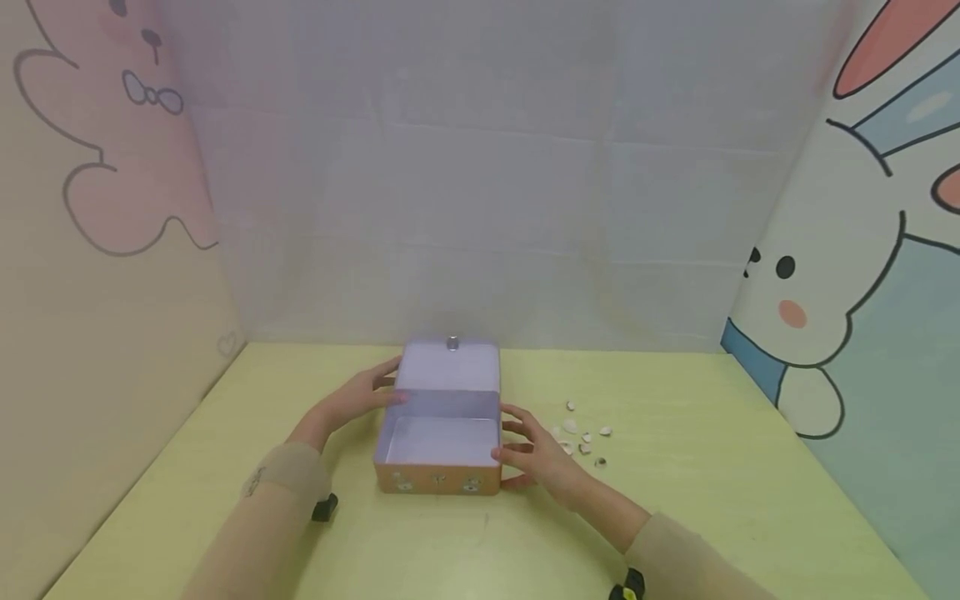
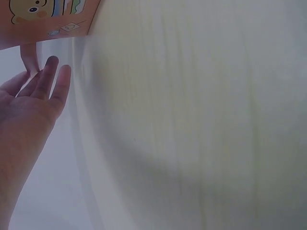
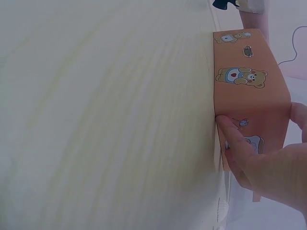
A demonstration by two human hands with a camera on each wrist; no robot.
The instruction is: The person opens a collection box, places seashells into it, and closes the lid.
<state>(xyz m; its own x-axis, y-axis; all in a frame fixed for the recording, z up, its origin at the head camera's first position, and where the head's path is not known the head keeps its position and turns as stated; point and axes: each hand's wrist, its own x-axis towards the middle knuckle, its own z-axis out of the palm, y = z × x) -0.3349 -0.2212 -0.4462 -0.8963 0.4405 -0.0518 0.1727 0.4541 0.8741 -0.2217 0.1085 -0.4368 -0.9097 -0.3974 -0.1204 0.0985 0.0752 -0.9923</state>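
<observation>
At the middle of the yellow table [image 1: 675, 483] sits an orange hinged box [image 1: 438, 479], its lilac-lined lid [image 1: 450, 368] raised at the far side. Only the head view shows the bare interior and the main scatter of seashells [image 1: 570, 426] to the right, near the right hand [image 1: 551, 467]. The right wrist view resolves the front panel: teddy bear prints [image 3: 242, 76] and an oval metal fitting [image 3: 247, 51]. The left wrist view shows a bear face [image 2: 34, 9] on another panel.

Right hand: fingers apart, not clamped; one fingertip on the right rim, another digit against the lower front corner. Left hand [image 1: 358, 398]: fingers spread, one digit over the left rim; another is partly hidden behind the box.
</observation>
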